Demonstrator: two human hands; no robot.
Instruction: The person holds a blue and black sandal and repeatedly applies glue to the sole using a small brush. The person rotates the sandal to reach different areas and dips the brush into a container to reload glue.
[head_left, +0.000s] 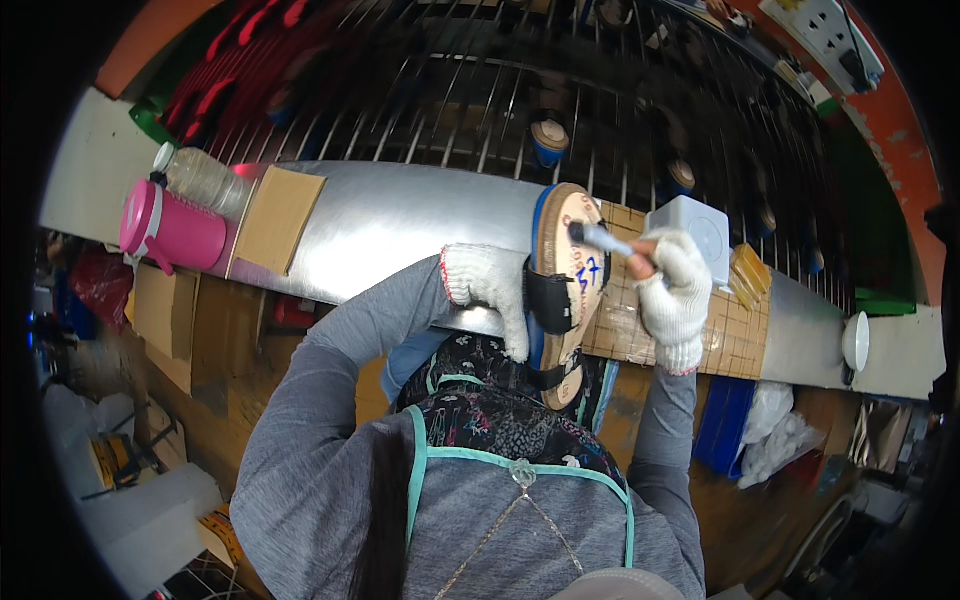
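Observation:
A shoe upper on a blue last [570, 225] lies bottom up across the bench edge, its beige underside marked with blue handwriting. Black straps [549, 304] wrap over its side. My left hand [488, 285], in a white knit glove, grips the shoe from the left; part of the fingers is hidden behind it. In my right hand [677, 290], gloved with bare fingertips showing, is a small brush [606, 240] with a pale handle. Its dark bristles meet the underside near the upper end.
Behind the metal bench [400, 210] runs a rack of metal rods carrying several lasted shoes [549, 140]. On the bench are a pink jug [180, 228], a clear bottle [205, 180], a cardboard piece [280, 218], a white container [690, 235] and a yellowish block [749, 277].

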